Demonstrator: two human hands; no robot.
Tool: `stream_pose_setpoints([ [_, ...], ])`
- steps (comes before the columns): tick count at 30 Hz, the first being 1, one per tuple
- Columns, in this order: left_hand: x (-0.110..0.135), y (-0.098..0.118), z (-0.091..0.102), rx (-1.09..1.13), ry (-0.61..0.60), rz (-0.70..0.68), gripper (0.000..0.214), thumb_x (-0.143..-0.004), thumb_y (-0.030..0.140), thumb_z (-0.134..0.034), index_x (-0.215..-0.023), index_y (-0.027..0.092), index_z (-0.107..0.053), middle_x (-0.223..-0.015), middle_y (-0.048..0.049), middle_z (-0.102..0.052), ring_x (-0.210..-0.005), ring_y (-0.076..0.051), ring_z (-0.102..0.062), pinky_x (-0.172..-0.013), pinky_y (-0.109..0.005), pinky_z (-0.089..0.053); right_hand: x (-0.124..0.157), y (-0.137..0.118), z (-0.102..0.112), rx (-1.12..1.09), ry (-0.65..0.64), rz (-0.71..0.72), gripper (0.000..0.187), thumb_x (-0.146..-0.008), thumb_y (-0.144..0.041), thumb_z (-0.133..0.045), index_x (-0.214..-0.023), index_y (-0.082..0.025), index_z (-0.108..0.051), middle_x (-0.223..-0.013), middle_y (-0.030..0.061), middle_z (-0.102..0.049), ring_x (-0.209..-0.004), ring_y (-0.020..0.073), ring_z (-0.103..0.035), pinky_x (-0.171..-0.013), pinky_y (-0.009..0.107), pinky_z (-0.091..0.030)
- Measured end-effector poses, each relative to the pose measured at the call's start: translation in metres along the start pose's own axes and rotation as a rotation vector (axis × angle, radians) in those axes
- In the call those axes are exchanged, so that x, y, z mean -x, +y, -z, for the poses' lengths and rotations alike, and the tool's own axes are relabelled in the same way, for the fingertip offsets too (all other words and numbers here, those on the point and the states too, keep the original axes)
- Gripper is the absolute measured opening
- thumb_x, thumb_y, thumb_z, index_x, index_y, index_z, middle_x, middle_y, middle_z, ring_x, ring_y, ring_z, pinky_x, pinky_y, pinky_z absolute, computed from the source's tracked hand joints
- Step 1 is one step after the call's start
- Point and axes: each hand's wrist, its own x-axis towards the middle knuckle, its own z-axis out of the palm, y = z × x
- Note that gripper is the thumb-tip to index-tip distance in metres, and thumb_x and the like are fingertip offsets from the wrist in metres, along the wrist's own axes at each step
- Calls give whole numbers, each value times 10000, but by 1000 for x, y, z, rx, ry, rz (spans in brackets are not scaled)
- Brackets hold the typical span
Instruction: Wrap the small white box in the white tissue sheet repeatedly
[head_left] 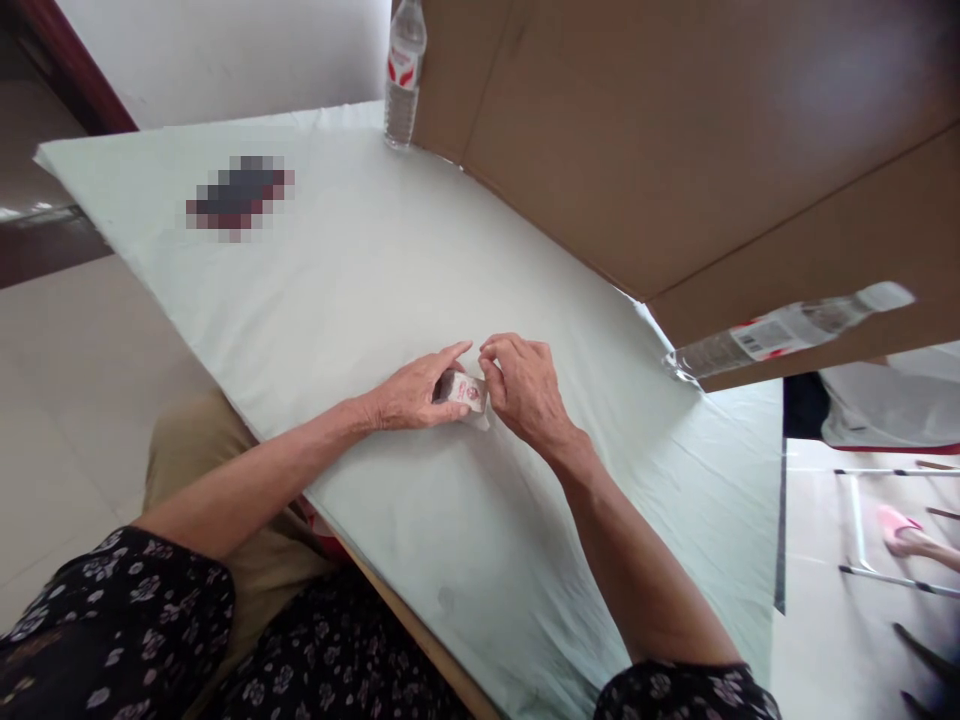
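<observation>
A small white box with red print rests on the pale cloth-covered table. My left hand is wrapped round its left end, forefinger stretched over the top. My right hand has its fingers curled and pinched at the box's right end. Both forearms lie over the table's near edge.
A large brown cardboard sheet stands along the table's right side. One plastic water bottle stands at the far end, another leans by the cardboard. A blurred dark object lies far left. Someone's foot in a pink slipper shows at right.
</observation>
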Motion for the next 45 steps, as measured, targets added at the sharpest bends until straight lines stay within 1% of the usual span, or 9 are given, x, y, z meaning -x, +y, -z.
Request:
stream_pose_setpoints([
  [10,-2,-5,-4,21,34,-45,1023,-733,421,-751,-1599,151,-277,-1474,-185,-535,-1309,-322,-553,-1093,-444,-462,-14,13,12,-70,89,-52,131,-989,-197,-400,-933,-238,-511,-1073,95,-712,-1006,237,-634,-906,414,-400],
  [19,-2,-4,-3,45,17,-57,1053,-718,342,-794,-1609,211,-249,-1321,-128,-609,-1075,-272,-625,-994,-459,-509,-35,32,6,-93,121,-107,139,-962,-191,-415,-907,-240,-533,-1091,112,-709,-1020,257,-627,-893,424,-417],
  [25,-1,-2,-6,153,21,-65,1131,-677,443,-852,-1601,195,-249,-1497,-207,-478,-1284,-335,-551,-1071,-466,-462,-48,50,-3,-111,144,-159,130,-959,-210,-423,-904,-240,-537,-1082,120,-709,-1021,261,-625,-892,429,-432],
  [29,-1,-3,-5,263,8,4,923,-725,512,-797,-1473,148,-397,-1373,-211,-560,-1165,-311,-616,-1003,-479,-489,-55,60,-8,-129,181,-187,131,-959,-216,-432,-911,-239,-551,-1067,113,-713,-1002,255,-632,-889,420,-450],
  [32,-1,-5,-4,388,-25,48,726,-767,508,-755,-1332,143,-482,-1181,-156,-643,-1037,-260,-649,-911,-430,-518,-60,66,-12,-162,230,-228,139,-953,-231,-446,-898,-243,-573,-1013,95,-719,-939,245,-632,-860,405,-467],
  [35,-3,-7,-2,505,-64,98,674,-759,474,-759,-1297,150,-513,-1149,-131,-662,-1031,-245,-658,-905,-408,-516,-62,71,-12,-212,246,-267,157,-942,-252,-458,-868,-238,-596,-972,88,-721,-899,237,-636,-839,391,-482],
  [41,-6,-6,1,623,-53,144,733,-733,389,-771,-1369,107,-540,-1246,-174,-679,-1148,-293,-657,-989,-436,-503,-33,45,7,-329,385,-337,209,-972,-358,-456,-923,-244,-624,-924,47,-709,-846,211,-643,-821,380,-496],
  [43,-6,-5,2,629,-48,135,758,-738,380,-767,-1406,109,-534,-1268,-180,-678,-1180,-313,-649,-1003,-452,-499,-17,26,10,-369,333,-346,198,-958,-393,-503,-862,-250,-603,-813,17,-689,-756,189,-629,-761,353,-493],
  [45,-5,-6,2,631,-34,127,783,-737,391,-768,-1432,119,-532,-1304,-185,-668,-1233,-340,-622,-1022,-471,-490,-5,8,8,-377,172,-337,231,-904,-459,-592,-813,-246,-592,-762,11,-682,-702,184,-618,-705,341,-478],
])
